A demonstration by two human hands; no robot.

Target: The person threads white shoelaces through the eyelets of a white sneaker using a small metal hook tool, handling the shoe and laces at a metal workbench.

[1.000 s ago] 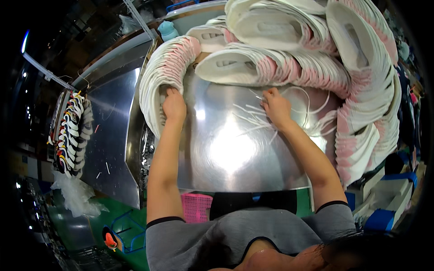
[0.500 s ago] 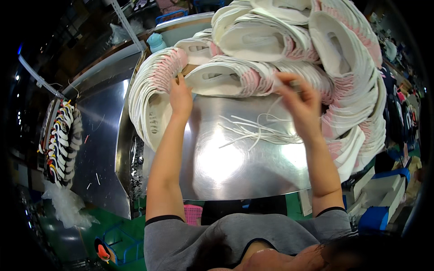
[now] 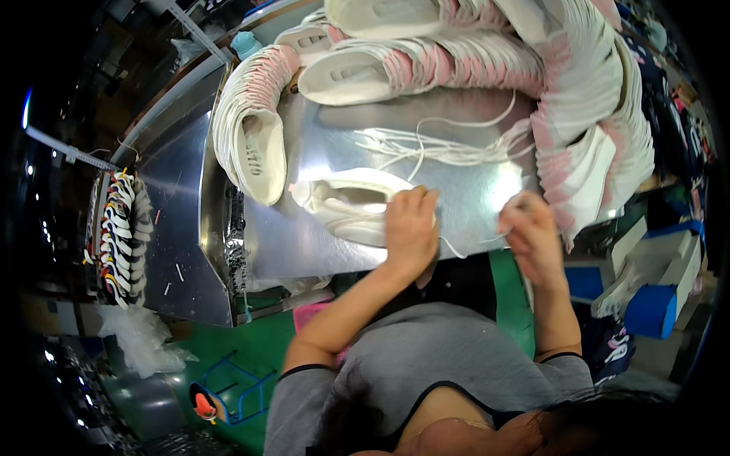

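A white shoe upper (image 3: 338, 207) lies on the metal table near its front edge. My left hand (image 3: 411, 232) is closed around one end of it. To its right, my right hand (image 3: 534, 234) is raised with its fingers pinched together. A thin white lace (image 3: 454, 249) runs from beside the held upper toward those fingers and seems to be between them, though its end is too small to make out. Farther back on the table lies a loose bundle of white laces (image 3: 456, 148), one strand looping toward the held upper.
Nested white and pink shoe uppers curve along the left (image 3: 251, 114), back (image 3: 426, 68) and right (image 3: 593, 99) of the metal table (image 3: 319, 144). A light blue bottle (image 3: 245, 44) stands at the back left. Blue-and-grey equipment (image 3: 650, 281) is at my right.
Both hands have come back toward me from the rows. A single upper now lies before me under my left hand. My right hand has come down from the back row, trailing a lace.
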